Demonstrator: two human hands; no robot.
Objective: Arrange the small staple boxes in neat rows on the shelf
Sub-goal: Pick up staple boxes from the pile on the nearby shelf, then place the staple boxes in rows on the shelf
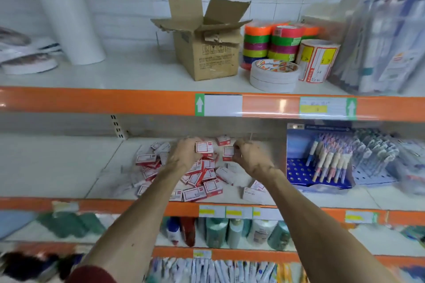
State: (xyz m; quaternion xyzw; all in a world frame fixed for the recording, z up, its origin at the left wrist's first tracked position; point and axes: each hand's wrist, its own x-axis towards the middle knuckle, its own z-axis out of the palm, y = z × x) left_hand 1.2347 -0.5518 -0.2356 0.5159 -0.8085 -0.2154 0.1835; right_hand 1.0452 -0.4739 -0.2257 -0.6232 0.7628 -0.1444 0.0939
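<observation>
Progress is minimal, we find: small red-and-white cardboard staple boxes (200, 178) lie heaped on the white metal shelf (69, 167), no rows formed, left grip (184, 154) clasping one box (204, 146), right grip (249, 157) pinching another box (228, 152).

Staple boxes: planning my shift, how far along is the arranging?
Nothing looks done: no neat row shows. The left hand holds one box, the right hand pinches a second box. The loose pile on the shelf remains.
</observation>
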